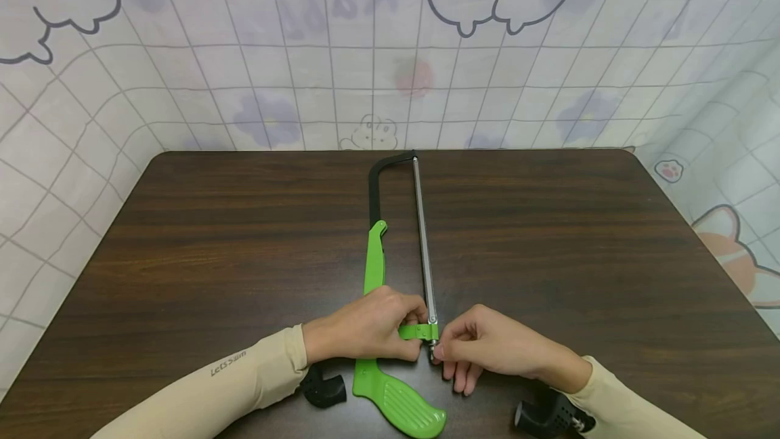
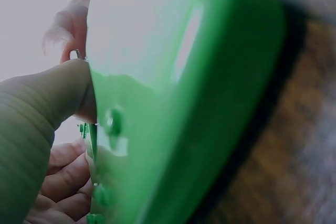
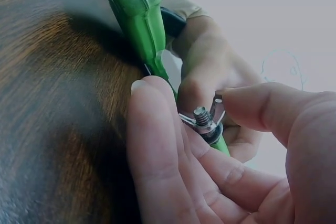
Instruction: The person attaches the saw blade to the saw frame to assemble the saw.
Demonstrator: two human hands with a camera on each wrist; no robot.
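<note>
The left hand (image 1: 372, 326) grips a green hacksaw (image 1: 374, 259), probably stiff, best steadied by its frame, while the right hand (image 1: 492, 344) pinches its wing nut (image 3: 208, 127).

Indoor, home or studio unclear | cartoon-print grid sheeting (image 1: 341, 66) | wood-grain table (image 1: 524, 236)

From the near side of the tabletop (image 1: 548, 236), the head view faces forward and down toward both far corners. The left wrist view looks closely at the green saw (image 2: 168, 135); the right, also close, faces its wing nut (image 3: 208, 127), which the head view shares.
</note>
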